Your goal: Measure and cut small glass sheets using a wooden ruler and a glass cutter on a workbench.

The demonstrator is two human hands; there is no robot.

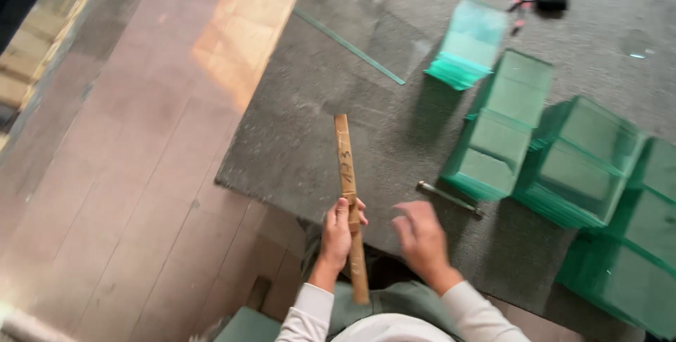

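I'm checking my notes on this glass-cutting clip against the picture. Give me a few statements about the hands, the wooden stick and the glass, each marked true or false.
1. The left hand grips a wooden stick. True.
2. The right hand holds the thin metal tool. False: the hand is open and empty; the tool lies on the grey table cover beside it.
3. Stacks of green glass panes stand to the right of the hands. True.
4. The stick lies flat on the floor. False: it is held up over the table edge.
5. A narrow glass strip lies on the table beyond the stick. True.
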